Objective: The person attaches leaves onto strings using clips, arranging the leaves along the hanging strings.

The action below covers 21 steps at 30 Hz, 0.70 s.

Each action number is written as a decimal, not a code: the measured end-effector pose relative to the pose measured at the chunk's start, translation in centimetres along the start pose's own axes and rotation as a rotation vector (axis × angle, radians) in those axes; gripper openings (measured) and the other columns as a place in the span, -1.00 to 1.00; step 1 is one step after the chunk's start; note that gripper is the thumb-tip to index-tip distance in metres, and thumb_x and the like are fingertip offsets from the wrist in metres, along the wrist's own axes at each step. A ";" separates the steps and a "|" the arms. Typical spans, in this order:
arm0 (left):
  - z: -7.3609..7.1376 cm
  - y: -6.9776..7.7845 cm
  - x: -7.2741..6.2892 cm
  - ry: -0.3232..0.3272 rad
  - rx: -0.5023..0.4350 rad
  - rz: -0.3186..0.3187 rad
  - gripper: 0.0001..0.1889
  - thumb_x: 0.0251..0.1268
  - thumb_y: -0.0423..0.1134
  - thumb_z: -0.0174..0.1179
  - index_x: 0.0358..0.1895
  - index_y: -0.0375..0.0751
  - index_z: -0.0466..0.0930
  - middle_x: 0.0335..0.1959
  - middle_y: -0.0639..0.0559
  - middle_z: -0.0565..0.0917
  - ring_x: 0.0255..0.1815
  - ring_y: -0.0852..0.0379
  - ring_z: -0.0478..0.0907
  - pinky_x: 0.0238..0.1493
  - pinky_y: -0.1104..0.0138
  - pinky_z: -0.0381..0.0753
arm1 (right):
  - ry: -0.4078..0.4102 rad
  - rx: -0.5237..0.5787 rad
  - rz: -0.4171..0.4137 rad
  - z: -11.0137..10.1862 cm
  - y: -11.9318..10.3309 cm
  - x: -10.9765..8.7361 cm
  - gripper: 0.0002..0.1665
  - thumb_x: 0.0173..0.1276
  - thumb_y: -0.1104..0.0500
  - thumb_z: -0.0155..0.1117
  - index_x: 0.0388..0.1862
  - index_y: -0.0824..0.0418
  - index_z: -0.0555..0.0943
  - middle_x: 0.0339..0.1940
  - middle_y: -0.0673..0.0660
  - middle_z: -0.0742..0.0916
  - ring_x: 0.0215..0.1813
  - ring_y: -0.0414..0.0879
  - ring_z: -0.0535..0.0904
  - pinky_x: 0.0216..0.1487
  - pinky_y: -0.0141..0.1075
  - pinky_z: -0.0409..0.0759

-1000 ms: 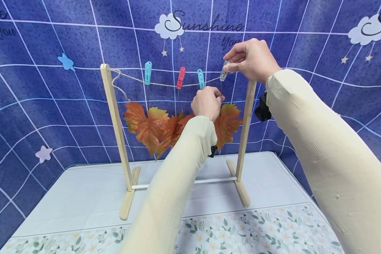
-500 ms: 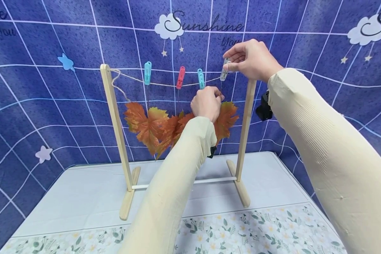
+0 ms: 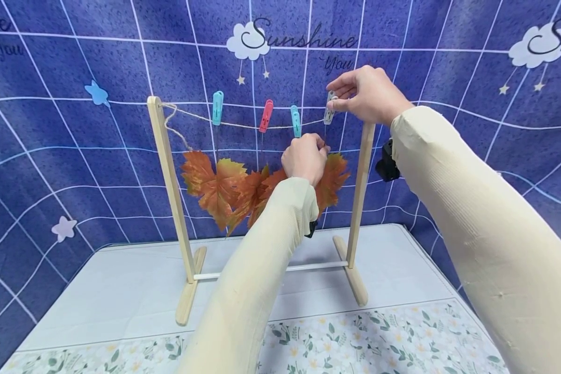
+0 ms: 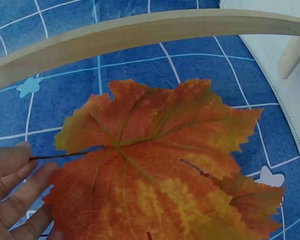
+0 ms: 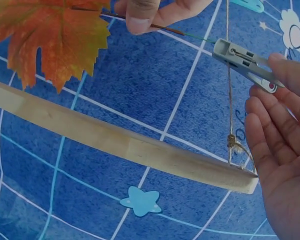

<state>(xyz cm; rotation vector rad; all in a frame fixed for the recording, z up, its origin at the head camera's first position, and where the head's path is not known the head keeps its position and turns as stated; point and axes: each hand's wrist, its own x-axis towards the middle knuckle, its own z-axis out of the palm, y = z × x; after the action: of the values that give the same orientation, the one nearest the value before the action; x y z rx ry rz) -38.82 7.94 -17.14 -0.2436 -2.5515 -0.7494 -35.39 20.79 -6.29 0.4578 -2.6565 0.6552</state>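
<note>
Between thumb and fingers my right hand (image 3: 371, 96) pinches the handles of a grey clothespin (image 5: 245, 62), whose nose sits at the twine (image 5: 230, 105) near the right post. Lower and to the left, my left hand (image 3: 305, 158) pinches the thin stem (image 5: 160, 27) of an orange artificial maple leaf (image 4: 140, 165). The stem's green tip reaches the clothespin's nose in the right wrist view. Farther left, a red clothespin (image 3: 266, 116) and two blue clothespins (image 3: 217, 108) clip the twine, with more maple leaves (image 3: 217, 187) hanging below, partly hidden by my left arm.
The twine runs between two wooden posts (image 3: 173, 192) on wooden feet (image 3: 350, 270), joined by a white bar (image 3: 318, 266). The stand rests on a white table (image 3: 131, 280) with a floral cloth (image 3: 355, 337) in front. A blue patterned curtain (image 3: 121, 62) hangs behind.
The right hand and grey clothespin have lowered slightly. The left hand has dropped a little too, and its leaf has shifted slightly left from one second ago.
</note>
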 end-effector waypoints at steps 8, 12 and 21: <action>-0.1 -0.7 -1.3 0.013 0.017 0.008 -0.57 0.49 0.02 0.21 0.34 0.09 0.57 0.19 0.07 0.69 0.13 0.01 0.65 0.14 0.12 0.56 | 0.059 -0.086 -0.045 0.7 -0.6 -1.0 -0.32 0.53 0.03 0.24 0.55 0.13 0.36 0.51 0.21 0.45 0.54 0.15 0.28 0.50 0.05 0.23; -0.5 -1.3 -2.1 0.043 0.037 0.047 -0.52 0.46 0.00 0.24 0.39 0.08 0.51 0.22 0.08 0.67 0.16 0.03 0.64 0.13 0.12 0.57 | 0.172 -0.125 -0.113 1.5 -0.8 -1.7 -0.38 0.54 0.04 0.22 0.51 0.17 0.42 0.53 0.20 0.43 0.58 0.14 0.20 0.55 0.02 0.10; -2.7 -2.6 -4.6 0.045 0.052 0.183 -0.62 0.48 0.01 0.23 0.26 0.03 0.63 0.10 0.07 0.73 0.06 0.03 0.66 0.14 0.14 0.52 | 0.313 -0.098 -0.269 4.4 -0.5 -5.1 -0.57 0.49 0.13 0.24 0.24 0.28 0.63 0.32 0.24 0.59 0.43 0.17 0.38 0.45 0.04 0.27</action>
<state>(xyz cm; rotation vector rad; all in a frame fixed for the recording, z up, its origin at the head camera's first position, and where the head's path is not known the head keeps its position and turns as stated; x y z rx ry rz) -34.51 4.09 -18.57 -0.4318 -2.4620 -0.6115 -31.94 19.31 -11.89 0.6162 -2.2684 0.4678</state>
